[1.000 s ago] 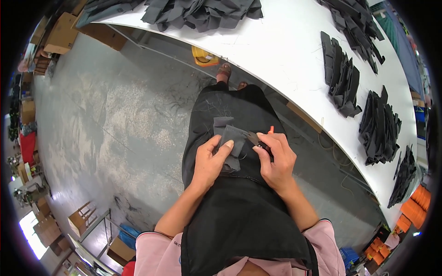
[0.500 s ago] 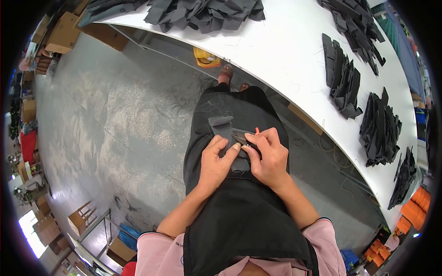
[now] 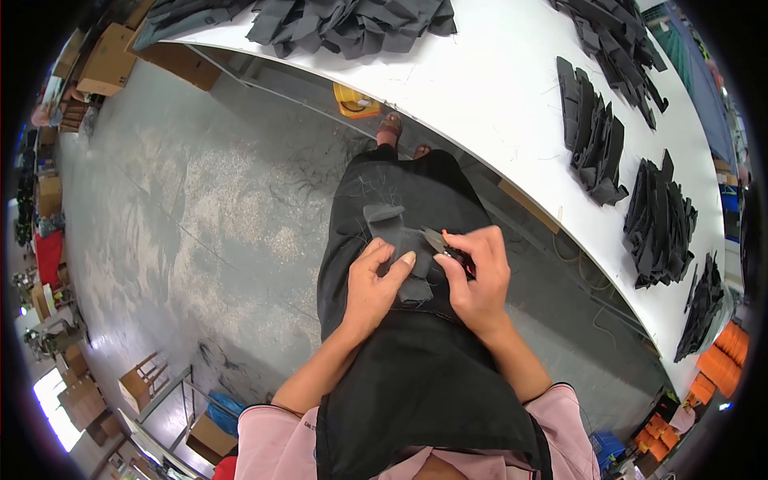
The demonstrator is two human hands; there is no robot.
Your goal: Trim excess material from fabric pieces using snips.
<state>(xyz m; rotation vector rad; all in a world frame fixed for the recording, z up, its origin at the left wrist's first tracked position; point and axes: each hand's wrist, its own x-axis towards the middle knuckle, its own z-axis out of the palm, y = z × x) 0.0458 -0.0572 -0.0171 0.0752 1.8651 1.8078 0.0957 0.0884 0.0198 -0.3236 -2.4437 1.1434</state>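
A dark grey fabric strip point(image 3: 406, 244) lies over the black apron on my lap. My left hand point(image 3: 374, 280) pinches it between thumb and fingers, with one end sticking out beyond the hand and a frayed end below. In my right hand point(image 3: 482, 276) is a small pair of thread snips point(image 3: 435, 239), its metal blades pointing toward the strip and standing a little apart from it. Loose threads cling to the apron point(image 3: 424, 184) beyond the strip.
A white table point(image 3: 496, 104) curves across the far and right side. Several piles of dark fabric pieces point(image 3: 592, 132) lie on it. Under its edge sits a yellow object point(image 3: 354, 101). Cardboard boxes point(image 3: 106, 58) stand at the far left, and orange bundles point(image 3: 724, 356) at the right.
My right hand has drawn back to the right with the snips, away from my left thumb. The lower end of the strip is now uncovered. My left hand has barely moved.
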